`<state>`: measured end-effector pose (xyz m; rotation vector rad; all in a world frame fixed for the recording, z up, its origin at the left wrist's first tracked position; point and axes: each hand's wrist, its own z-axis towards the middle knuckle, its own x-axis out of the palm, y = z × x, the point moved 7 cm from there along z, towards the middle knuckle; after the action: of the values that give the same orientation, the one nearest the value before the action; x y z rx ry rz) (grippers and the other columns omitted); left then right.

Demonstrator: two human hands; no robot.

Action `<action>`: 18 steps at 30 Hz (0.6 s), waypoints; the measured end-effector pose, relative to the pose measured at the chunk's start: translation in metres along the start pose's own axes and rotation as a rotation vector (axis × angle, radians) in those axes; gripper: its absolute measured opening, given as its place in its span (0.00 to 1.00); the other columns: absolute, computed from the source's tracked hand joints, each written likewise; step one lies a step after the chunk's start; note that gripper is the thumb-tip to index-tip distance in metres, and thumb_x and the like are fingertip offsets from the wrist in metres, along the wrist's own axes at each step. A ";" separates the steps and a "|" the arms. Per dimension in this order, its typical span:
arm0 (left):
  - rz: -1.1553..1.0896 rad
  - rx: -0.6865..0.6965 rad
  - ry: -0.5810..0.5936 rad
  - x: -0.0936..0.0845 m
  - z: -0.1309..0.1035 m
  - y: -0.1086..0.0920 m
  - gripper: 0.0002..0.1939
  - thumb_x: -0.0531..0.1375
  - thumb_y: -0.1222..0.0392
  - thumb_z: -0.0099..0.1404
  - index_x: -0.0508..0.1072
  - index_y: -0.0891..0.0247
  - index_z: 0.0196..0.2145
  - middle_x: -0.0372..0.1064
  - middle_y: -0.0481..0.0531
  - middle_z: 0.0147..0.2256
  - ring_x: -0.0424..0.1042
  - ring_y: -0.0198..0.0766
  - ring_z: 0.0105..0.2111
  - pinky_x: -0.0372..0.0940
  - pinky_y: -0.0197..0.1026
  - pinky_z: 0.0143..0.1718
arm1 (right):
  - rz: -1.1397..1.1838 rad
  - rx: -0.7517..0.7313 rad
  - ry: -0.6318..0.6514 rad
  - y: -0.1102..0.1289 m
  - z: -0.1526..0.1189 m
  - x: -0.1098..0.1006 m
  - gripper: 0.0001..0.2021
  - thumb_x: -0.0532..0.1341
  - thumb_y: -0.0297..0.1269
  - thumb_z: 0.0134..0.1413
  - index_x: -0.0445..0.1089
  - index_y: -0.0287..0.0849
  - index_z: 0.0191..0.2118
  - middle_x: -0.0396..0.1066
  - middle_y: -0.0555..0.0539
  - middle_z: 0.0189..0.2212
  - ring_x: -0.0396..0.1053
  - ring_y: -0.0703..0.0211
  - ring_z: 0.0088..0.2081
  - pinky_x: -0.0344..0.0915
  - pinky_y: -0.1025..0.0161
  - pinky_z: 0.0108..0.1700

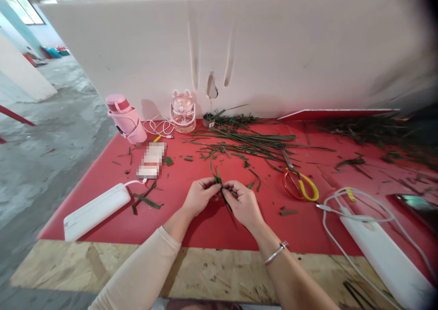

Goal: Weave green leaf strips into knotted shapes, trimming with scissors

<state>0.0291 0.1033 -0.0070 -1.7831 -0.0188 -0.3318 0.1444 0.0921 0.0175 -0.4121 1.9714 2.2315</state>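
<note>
Over the middle of the red table top, my left hand (201, 195) and my right hand (241, 202) meet fingertip to fingertip. Both pinch a small green leaf piece (218, 179) between them. Its narrow tips point up, and thin dark strands hang below toward the table. Several long green leaf strips (253, 141) lie behind my hands, with short cut bits scattered around. To the right of my right hand rest scissors (299, 184) with red and yellow handles, blades pointing away.
Pink bottle (126, 120), clear pink cup (183, 113) and small round tin (208, 120) stand at the back before a white panel (137, 49). White power bank (97, 212) and blurred phone (153, 160) lie left. Another power bank (383, 255), cables and dark phone (417, 209) lie right.
</note>
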 end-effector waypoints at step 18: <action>-0.130 0.042 -0.070 -0.001 0.004 0.003 0.09 0.62 0.62 0.48 0.74 0.67 0.29 0.69 0.48 0.26 0.65 0.29 0.26 0.62 0.33 0.32 | -0.100 -0.050 -0.009 0.004 -0.002 -0.001 0.06 0.56 0.33 0.48 0.67 0.40 0.34 0.71 0.48 0.27 0.69 0.62 0.29 0.66 0.66 0.33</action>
<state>0.0294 0.1067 -0.0107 -1.7551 -0.1906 -0.3589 0.1441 0.0898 0.0213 -0.4935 1.8510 2.2207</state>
